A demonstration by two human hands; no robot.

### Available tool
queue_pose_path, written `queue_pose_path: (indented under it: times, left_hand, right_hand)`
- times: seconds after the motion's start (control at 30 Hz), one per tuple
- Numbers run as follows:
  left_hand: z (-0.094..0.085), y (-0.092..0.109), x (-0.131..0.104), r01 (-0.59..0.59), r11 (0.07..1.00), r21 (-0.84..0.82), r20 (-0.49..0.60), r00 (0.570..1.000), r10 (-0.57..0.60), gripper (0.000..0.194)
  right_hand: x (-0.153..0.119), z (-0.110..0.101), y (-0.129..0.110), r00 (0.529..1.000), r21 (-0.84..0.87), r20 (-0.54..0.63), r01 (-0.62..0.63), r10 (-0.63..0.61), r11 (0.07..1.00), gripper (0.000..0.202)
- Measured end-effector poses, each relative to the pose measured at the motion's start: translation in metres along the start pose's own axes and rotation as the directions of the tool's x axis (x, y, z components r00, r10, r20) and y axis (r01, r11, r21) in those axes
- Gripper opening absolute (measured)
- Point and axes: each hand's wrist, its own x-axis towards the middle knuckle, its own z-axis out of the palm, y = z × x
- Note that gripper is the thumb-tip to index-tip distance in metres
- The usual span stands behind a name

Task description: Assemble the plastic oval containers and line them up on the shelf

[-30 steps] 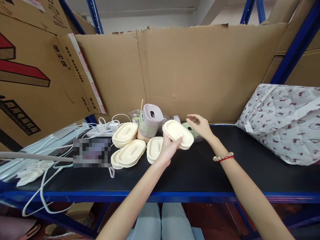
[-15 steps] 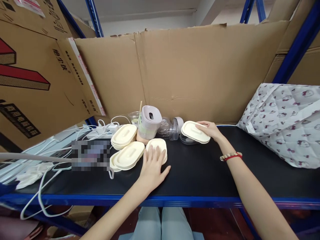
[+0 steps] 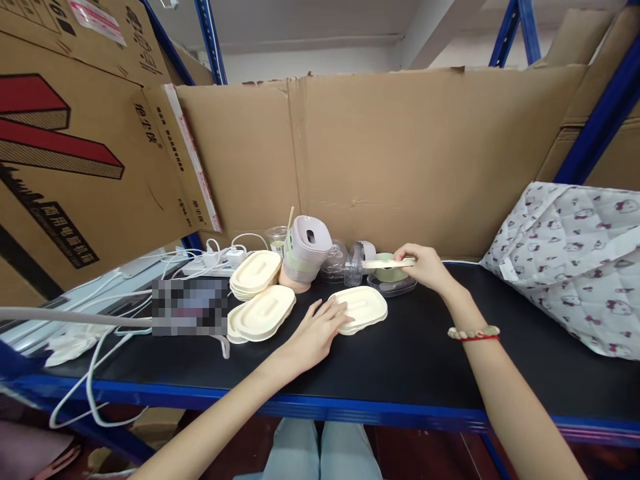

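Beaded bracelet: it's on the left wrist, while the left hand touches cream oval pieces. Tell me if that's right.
Not quite: the head view shows the beaded bracelet on the right wrist. The left hand does touch cream oval pieces.

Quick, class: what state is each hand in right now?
Left hand: open, resting on a stack of cream pieces.
Right hand: closed, holding edge-on cream pieces; how many is unclear.
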Motion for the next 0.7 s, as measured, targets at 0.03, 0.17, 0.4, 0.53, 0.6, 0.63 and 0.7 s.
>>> queue_pose_path:
  times: [0.03, 0.17, 0.4, 0.53, 0.6, 0.63, 0.7]
  left_hand:
    - [-0.002, -0.001, 0.003, 0.029, 0.997, 0.076, 0.042, 0.999, -0.032, 0.047]
    - [-0.009, 0.002, 0.016, 0.129, 0.954, 0.269, 0.169, 0.969, -0.179, 0.054]
    - [-0.007, 0.002, 0.032, 0.161, 0.959, 0.233, 0.177, 0.963, -0.205, 0.035]
    - [-0.003, -0.004, 0.039, 0.126, 0.973, 0.192, 0.229, 0.959, -0.169, 0.042]
    - [-0.001, -0.005, 0.042, 0.117, 0.977, 0.178, 0.243, 0.957, -0.159, 0.044]
    - [0.0, -0.004, 0.044, 0.113, 0.977, 0.179, 0.249, 0.956, -0.157, 0.044]
    - [0.002, -0.003, 0.047, 0.094, 0.977, 0.193, 0.26, 0.955, -0.144, 0.044]
  right_hand:
    - [-0.001, 0.004, -0.001, 0.998, -0.064, 0.044, 0.042, -0.039, 0.997, 0.011]
    - [-0.005, 0.017, 0.0, 0.979, -0.27, 0.189, 0.125, -0.075, 0.955, 0.013]
    - [-0.009, 0.017, -0.002, 0.936, -0.476, 0.303, -0.013, 0.177, 0.88, 0.034]
    - [-0.01, 0.008, 0.002, 0.917, -0.523, 0.317, -0.045, 0.243, 0.851, 0.038]
    - [-0.01, 0.005, 0.007, 0.916, -0.524, 0.308, -0.063, 0.258, 0.849, 0.039]
    - [-0.01, 0.003, 0.009, 0.917, -0.521, 0.3, -0.072, 0.262, 0.85, 0.039]
    - [-0.009, 0.0, 0.012, 0.924, -0.504, 0.281, -0.089, 0.26, 0.859, 0.04]
